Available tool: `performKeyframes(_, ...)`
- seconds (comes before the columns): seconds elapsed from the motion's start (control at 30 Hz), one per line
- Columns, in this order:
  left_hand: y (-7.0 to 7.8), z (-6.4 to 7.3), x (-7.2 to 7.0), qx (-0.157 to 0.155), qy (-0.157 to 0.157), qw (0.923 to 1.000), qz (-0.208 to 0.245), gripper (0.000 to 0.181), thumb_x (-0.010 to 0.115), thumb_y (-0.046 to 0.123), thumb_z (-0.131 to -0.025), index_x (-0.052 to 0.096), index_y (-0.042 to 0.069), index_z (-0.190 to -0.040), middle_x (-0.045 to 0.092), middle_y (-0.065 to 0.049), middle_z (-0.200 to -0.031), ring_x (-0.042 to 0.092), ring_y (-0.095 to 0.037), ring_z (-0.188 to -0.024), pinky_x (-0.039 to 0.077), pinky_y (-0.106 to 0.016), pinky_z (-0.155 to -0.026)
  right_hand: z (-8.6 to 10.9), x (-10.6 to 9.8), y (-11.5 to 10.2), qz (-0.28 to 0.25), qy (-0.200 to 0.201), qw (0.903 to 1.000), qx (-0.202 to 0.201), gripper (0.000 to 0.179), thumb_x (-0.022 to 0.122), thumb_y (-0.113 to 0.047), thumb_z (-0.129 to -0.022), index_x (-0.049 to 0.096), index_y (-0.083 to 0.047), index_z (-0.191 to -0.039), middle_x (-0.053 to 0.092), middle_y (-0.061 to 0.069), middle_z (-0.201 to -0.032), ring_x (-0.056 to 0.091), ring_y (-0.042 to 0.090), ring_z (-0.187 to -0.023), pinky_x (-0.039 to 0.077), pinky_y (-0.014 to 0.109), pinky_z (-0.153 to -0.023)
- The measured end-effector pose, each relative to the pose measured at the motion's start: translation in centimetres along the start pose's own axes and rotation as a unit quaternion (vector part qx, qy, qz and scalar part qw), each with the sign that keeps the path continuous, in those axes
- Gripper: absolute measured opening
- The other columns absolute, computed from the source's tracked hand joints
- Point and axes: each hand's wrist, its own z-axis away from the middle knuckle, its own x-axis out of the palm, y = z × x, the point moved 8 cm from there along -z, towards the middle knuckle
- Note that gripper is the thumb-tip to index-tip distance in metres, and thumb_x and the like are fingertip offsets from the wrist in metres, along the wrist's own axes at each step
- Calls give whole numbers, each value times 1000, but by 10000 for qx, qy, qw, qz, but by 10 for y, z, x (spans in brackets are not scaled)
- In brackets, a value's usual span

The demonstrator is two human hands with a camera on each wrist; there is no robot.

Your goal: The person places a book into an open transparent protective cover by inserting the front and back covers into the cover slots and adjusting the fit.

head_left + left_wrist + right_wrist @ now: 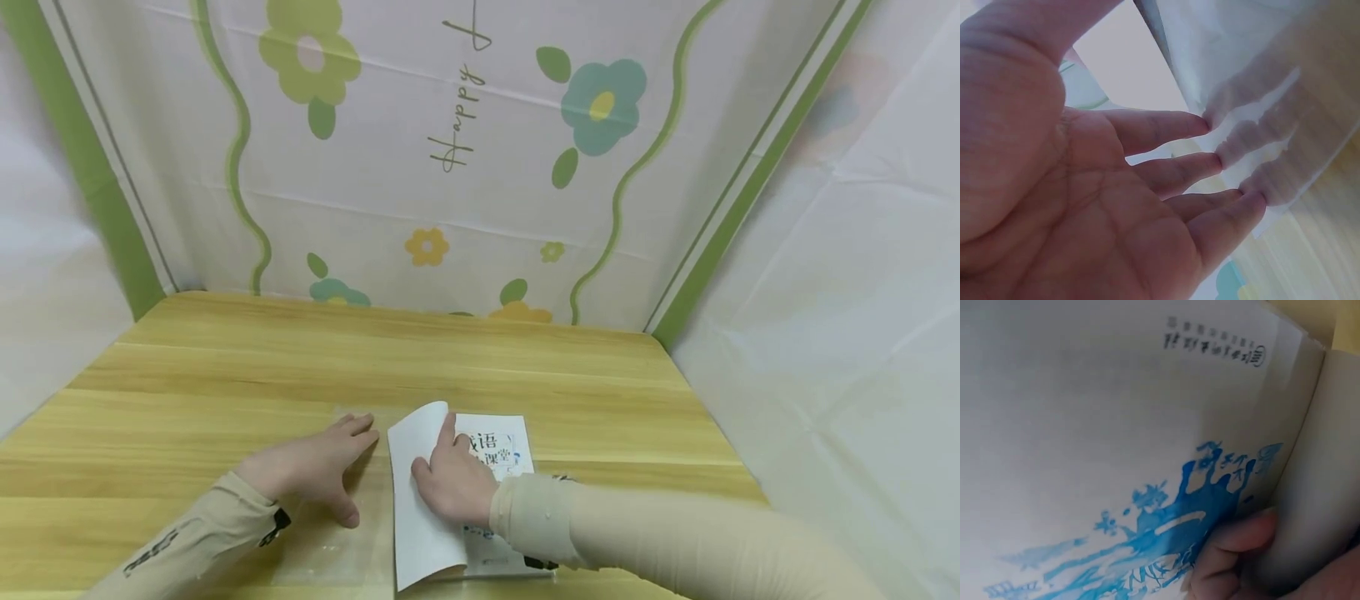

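Observation:
An open book (517, 427) lies on the table, its white title page printed with Chinese characters and, in the right wrist view, a blue illustration (1179, 519). My right hand (457, 483) presses along the book's fold, index finger stretched out and thumb on the white turned-back leaf (416, 517). Some right-hand fingers (1235, 550) bend against the printed page. A clear plastic sheet (322, 550) spreads to the left of the book. My left hand (326, 467) rests on it, fingers extended; their fingertips (1213, 164) touch the plastic in the left wrist view.
The wood-grain table (247, 367) extends beyond the book towards a flower-printed curtain (480, 192). Pale fabric walls (840, 350) stand at both sides.

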Motion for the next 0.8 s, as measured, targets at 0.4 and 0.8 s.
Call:
performKeyframes(0.4,-3,-1,1,17,35,10000,73,110,94,29,-59,36,-13,-143,15,-33,-155,9,-53,-141,17,-67,-109,-4,-6,6,-335,-68,9994,-8,83,48,-35,-95,11,13,-150,43,39,-136,60,36,-103,49,48,-91)
performKeyframes(0.8,-3,0,2,-3,8,10000,12,110,94,31,-61,36,-13,-143,16,-32,-155,10,-52,-141,19,-65,-109,-3,-4,1,-207,-333,9990,-205,85,48,-32,-97,1,17,-148,50,4,-52,39,12,-37,30,26,-34)
